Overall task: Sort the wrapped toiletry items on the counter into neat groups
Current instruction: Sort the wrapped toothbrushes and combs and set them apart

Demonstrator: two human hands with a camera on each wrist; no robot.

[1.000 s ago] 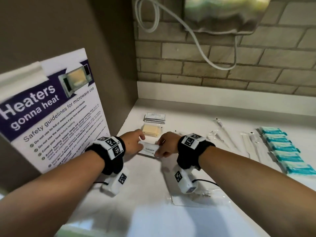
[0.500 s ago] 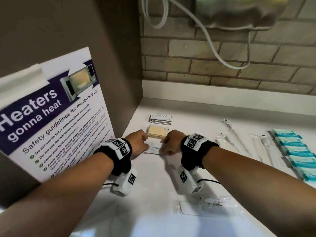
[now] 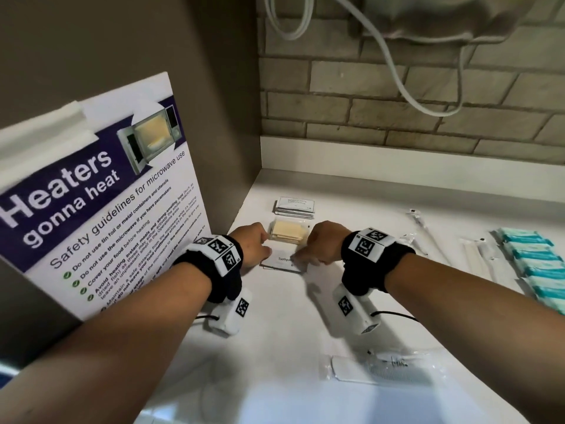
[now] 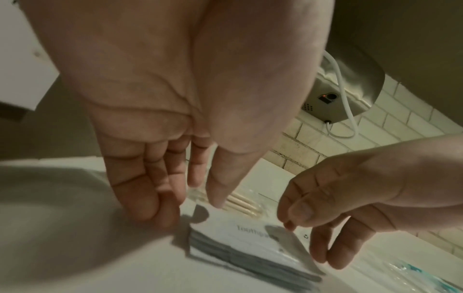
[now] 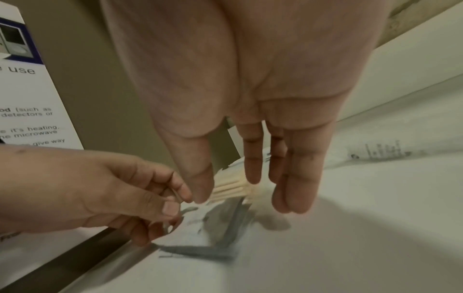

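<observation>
A stack of white toothpaste sachets (image 3: 282, 262) lies flat on the white counter (image 3: 305, 347), just in front of a clear pack of pale sticks (image 3: 287, 232). My left hand (image 3: 253, 247) is at the stack's left end, its fingers (image 4: 160, 212) pointing down beside the stack (image 4: 250, 243) and its thumb hovering over it. My right hand (image 3: 321, 244) is at the right end, fingertips (image 5: 288, 204) down on the counter next to the stack (image 5: 220, 220). Neither hand grips the sachets. A stack of shampoo sachets (image 3: 295, 205) sits further back.
A microwave safety poster (image 3: 107, 209) leans against the left wall close to my left arm. Wrapped toothbrushes (image 3: 480, 255) and a row of teal packets (image 3: 532, 264) lie at the right. A wrapped comb (image 3: 379, 367) lies near the front. Brick wall and a cabled metal unit (image 3: 458, 19) behind.
Both hands carried the toothpaste stack away from me toward the stick pack and set it on the counter. Their fingers have loosened from it.
</observation>
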